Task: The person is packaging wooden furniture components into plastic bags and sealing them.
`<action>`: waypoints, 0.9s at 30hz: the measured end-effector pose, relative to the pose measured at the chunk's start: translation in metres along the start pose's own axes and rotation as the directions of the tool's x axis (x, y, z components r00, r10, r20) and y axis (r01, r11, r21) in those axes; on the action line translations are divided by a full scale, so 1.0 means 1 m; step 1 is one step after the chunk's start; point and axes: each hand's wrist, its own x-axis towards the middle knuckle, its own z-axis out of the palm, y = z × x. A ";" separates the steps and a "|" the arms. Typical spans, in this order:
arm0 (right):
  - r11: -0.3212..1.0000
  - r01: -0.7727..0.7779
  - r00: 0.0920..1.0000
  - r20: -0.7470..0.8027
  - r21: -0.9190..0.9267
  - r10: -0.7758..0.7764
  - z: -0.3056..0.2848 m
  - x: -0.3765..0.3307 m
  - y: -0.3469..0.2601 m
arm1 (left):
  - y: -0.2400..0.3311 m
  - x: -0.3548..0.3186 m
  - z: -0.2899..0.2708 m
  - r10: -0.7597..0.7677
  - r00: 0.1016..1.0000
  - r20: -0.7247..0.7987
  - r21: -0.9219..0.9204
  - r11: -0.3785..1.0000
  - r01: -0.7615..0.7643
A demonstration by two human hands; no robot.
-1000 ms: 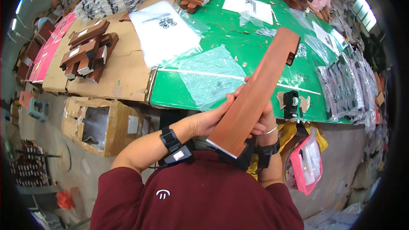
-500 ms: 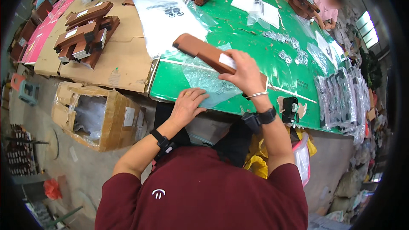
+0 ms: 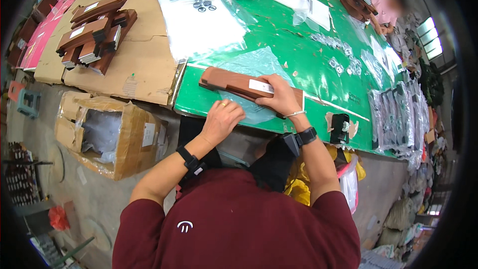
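Observation:
My right hand (image 3: 280, 95) grips a long reddish-brown bundle of wood-look slats (image 3: 226, 80) by its right part, fingers over the top beside a white label. The bundle lies level over a thin clear plastic bag (image 3: 261, 60) near the front edge of the green table. The bag shows beyond the bundle and also on its near side. My left hand (image 3: 224, 121) is at the bag's near left corner, its fingers curled and pressed together on the plastic. Its fingertips are partly hidden.
A stack of flat clear bags (image 3: 199, 20) lies beyond the bundle. Brown slat bundles (image 3: 94, 32) are piled on cardboard at left. An open carton (image 3: 134, 142) stands below. Wrapped packs (image 3: 398, 112) line the right edge, near a black holder (image 3: 339, 128). A person (image 3: 383, 10) sits far right.
My right hand has lowered the slat bundle toward me onto the bag and turned it more level. My left hand has curled its fingers, which were spread flatter on the bag.

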 end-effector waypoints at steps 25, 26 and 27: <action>0.997 0.005 0.975 -0.223 -0.072 -0.021 0.017 -0.013 -0.011 | -0.164 0.104 -0.057 -0.643 0.666 -0.378 -0.472 0.753 0.459; 0.996 0.007 0.968 -0.249 -0.094 -0.030 0.016 -0.011 -0.008 | -0.155 0.100 -0.060 -0.644 0.690 -0.330 -0.446 0.751 0.487; 0.999 -0.008 0.972 -0.235 -0.034 0.000 0.009 -0.013 -0.007 | -0.147 0.093 -0.064 -0.649 0.710 -0.273 -0.415 0.746 0.522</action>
